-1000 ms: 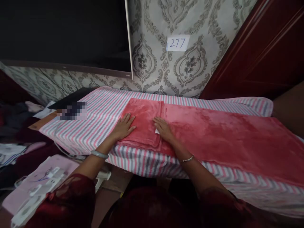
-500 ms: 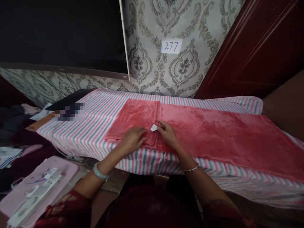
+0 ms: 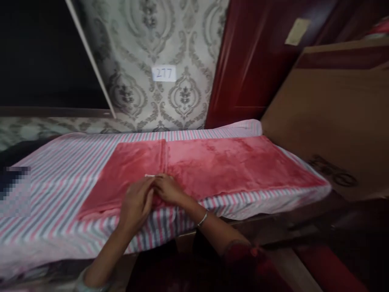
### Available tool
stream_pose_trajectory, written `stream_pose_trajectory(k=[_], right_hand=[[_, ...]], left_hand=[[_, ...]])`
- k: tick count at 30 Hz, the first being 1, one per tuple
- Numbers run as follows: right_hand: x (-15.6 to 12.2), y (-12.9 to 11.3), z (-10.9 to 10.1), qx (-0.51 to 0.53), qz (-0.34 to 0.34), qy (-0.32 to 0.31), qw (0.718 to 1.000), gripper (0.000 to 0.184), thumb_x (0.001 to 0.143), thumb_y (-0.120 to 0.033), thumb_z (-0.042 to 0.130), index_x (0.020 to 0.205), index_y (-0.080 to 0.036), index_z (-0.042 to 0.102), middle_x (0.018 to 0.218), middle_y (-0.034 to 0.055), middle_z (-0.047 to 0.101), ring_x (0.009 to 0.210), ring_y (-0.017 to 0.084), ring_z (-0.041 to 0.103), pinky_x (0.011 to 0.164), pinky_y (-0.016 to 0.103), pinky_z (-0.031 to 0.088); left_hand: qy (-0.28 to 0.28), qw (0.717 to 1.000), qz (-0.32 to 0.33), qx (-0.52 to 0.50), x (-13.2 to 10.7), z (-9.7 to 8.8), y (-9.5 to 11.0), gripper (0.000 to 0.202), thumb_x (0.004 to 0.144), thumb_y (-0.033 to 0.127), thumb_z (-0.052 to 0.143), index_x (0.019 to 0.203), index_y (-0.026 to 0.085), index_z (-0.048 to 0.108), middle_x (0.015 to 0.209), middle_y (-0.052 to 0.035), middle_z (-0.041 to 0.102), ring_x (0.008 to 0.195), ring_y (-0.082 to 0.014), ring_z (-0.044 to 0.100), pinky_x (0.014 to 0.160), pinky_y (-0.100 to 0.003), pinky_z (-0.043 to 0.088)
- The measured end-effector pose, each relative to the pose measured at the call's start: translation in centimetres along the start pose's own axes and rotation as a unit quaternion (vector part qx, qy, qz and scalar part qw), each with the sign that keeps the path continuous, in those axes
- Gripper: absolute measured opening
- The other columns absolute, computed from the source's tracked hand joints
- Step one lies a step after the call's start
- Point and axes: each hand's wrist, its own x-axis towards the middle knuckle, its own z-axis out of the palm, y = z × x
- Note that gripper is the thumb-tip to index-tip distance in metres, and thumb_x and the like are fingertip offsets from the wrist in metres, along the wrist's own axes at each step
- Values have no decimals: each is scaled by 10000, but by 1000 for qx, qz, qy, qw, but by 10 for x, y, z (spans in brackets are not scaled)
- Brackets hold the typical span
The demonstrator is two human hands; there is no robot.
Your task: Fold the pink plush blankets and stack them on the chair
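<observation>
Striped bench [image 3: 45,162] bears two hands meeting near its front edge: left hand [image 3: 135,205], one white tag [image 3: 150,176], right hand [image 3: 168,190]. All fingers curl narrow; I cannot tell whether they grip. Beneath lies one red fleece cloth [image 3: 219,162], its left end folded over.

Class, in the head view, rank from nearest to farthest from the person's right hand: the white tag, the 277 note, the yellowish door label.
1. White tag, just beside the right hand.
2. 277 note, on the wallpaper behind.
3. Yellowish label, high on the door, far right.
</observation>
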Motion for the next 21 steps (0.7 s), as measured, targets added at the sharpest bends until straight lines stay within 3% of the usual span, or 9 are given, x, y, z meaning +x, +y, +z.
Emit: stream_pose_trajectory(k=[4, 6, 8, 11, 12, 14, 15, 18, 21], right_hand=[[-24, 12, -21, 126, 57, 4, 990, 526, 859, -116, 570, 1237, -453, 710, 1226, -91, 717, 1188, 202, 650, 1065, 310, 508], [-49, 33, -38, 199, 96, 97, 970, 395, 870, -198, 577, 1116, -446, 761, 1121, -85, 753, 1080, 207, 699, 984, 338, 559], [-81, 64, -60, 238, 130, 233, 934, 243, 867, -310, 605, 1008, -386, 788, 1034, -47, 773, 988, 228, 722, 904, 374, 586], [-137, 123, -105, 213, 187, 360, 889, 345, 896, -438, 526, 1086, -258, 750, 1048, 53, 764, 927, 247, 716, 865, 434, 588], [-157, 142, -122, 197, 211, 403, 868, 395, 891, -456, 510, 1121, -218, 726, 1071, 87, 753, 923, 250, 710, 866, 445, 583], [-194, 177, -154, 122, 292, 548, 775, 421, 819, -443, 535, 1096, -175, 704, 1083, 119, 739, 955, 248, 694, 879, 433, 574], [-212, 192, -169, 74, 335, 590, 731, 437, 799, -416, 514, 1108, -165, 695, 1095, 121, 732, 972, 241, 688, 891, 424, 568], [-254, 221, -208, 0, 400, 627, 669, 522, 755, -334, 475, 1187, -113, 667, 1151, 161, 709, 1046, 261, 661, 973, 459, 520], [-280, 235, -236, -47, 443, 609, 656, 566, 730, -299, 484, 1213, -70, 670, 1163, 201, 701, 1067, 303, 650, 1006, 488, 487]], left_hand=[[-126, 989, -4, 77, 18, 20, -5, 605, 984, 439, 330, 1365, 43, 583, 1420, -232, 590, 1365, -371, 521, 1098, -594, 425], [-170, 978, 8, 117, 16, 30, -7, 625, 978, 431, 302, 1368, 37, 590, 1434, -243, 572, 1379, -384, 504, 1104, -617, 404], [-179, 973, 26, 145, 11, 35, -10, 627, 972, 410, 282, 1371, 40, 595, 1446, -239, 563, 1392, -379, 491, 1112, -605, 397], [-169, 971, 58, 160, 7, 37, -18, 612, 955, 353, 250, 1317, 58, 646, 1427, -231, 584, 1383, -389, 496, 1098, -604, 408], [-167, 970, 72, 162, 7, 37, -21, 603, 945, 329, 246, 1282, 69, 672, 1421, -230, 590, 1381, -399, 495, 1092, -614, 407], [-169, 967, 96, 162, 8, 37, -27, 576, 918, 290, 258, 1211, 98, 715, 1415, -224, 597, 1374, -412, 497, 1084, -631, 407], [-170, 966, 106, 162, 8, 37, -30, 561, 906, 276, 270, 1185, 115, 729, 1412, -215, 602, 1370, -411, 501, 1083, -632, 408], [-162, 966, 114, 167, 8, 38, -32, 537, 886, 249, 289, 1138, 151, 753, 1380, -191, 632, 1354, -396, 521, 1082, -619, 419], [-150, 965, 122, 175, 7, 38, -29, 583, 870, 197, 241, 1087, 158, 781, 1366, -187, 645, 1355, -407, 517, 1077, -639, 411]])
